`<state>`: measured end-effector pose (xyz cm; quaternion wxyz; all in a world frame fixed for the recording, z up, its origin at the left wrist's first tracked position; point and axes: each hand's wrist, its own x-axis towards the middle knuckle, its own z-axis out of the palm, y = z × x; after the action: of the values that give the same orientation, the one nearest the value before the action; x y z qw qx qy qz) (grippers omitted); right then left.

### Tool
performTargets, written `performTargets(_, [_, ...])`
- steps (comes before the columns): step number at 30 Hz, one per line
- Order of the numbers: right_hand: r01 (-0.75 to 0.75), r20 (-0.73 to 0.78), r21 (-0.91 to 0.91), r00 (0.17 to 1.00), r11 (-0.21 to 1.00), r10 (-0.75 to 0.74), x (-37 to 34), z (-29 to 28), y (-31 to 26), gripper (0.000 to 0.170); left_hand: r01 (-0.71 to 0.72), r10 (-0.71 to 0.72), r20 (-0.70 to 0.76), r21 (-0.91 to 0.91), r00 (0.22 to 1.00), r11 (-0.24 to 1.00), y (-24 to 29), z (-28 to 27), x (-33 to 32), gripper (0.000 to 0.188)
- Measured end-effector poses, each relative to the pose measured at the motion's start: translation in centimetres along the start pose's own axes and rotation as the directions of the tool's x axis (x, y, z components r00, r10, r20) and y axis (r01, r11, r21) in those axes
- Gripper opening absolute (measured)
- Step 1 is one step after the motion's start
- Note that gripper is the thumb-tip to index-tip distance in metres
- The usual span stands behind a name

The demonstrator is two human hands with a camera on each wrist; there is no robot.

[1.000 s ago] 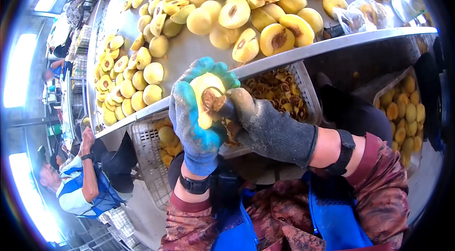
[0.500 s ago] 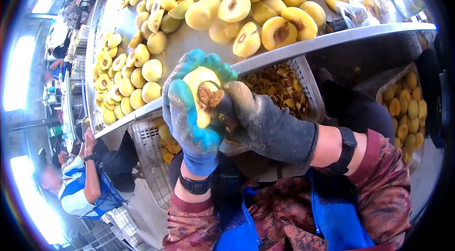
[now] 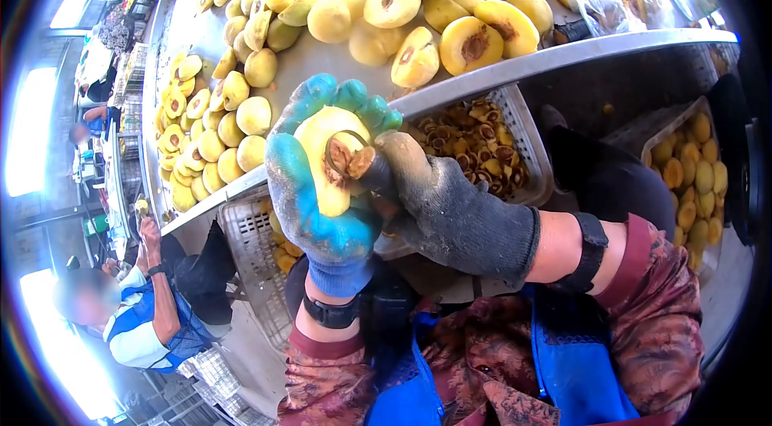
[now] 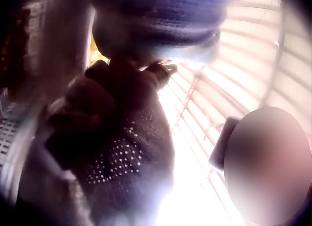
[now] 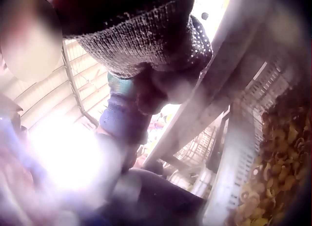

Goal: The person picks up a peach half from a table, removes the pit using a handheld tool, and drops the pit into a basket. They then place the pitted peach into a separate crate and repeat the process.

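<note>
A halved yellow peach (image 3: 318,141) sits cut side up in my left hand (image 3: 293,193), whose blue-and-teal glove curls round it. My right hand (image 3: 462,205), in a dark grey knit glove, grips a dark-handled pitting knife (image 3: 376,177). The knife's thin curved loop lies in the peach's centre, around a brown stone piece (image 3: 346,159). Most of the handle is hidden by the right fingers. In the left wrist view the dotted grey glove (image 4: 117,157) is seen close up, below the blue one. The right wrist view shows the grey glove (image 5: 146,45) against the blue glove (image 5: 126,114).
Many peach halves (image 3: 394,2) lie on the metal table (image 3: 310,76), its raised edge just beyond my hands. Beneath stand a crate of brown-yellow scraps (image 3: 527,161), a crate of peaches (image 3: 261,265) and another on the right (image 3: 696,185). Another person (image 3: 161,313) sits at left.
Both hands have drifted slightly up and left together with the peach. The knife loop and the brown stone piece have shifted a little in the peach's centre. Both grips stay the same.
</note>
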<state>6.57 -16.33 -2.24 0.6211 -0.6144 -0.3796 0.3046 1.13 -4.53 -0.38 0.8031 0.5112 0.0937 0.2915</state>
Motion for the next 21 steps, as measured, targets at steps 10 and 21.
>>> performTargets(10, [0.144,-0.052,-0.053,0.988,0.988,-0.147,-0.1,0.6,1.1,0.05,-0.051,0.051,-0.001,0.119,0.999,0.992,-0.2,-1.0,-0.2,0.052])
performTargets(21, [-0.015,0.006,-0.019,1.0,1.0,0.015,0.4,0.0,-0.6,0.049,0.016,-0.013,-0.06,0.042,0.998,0.999,0.4,0.2,0.2,0.066])
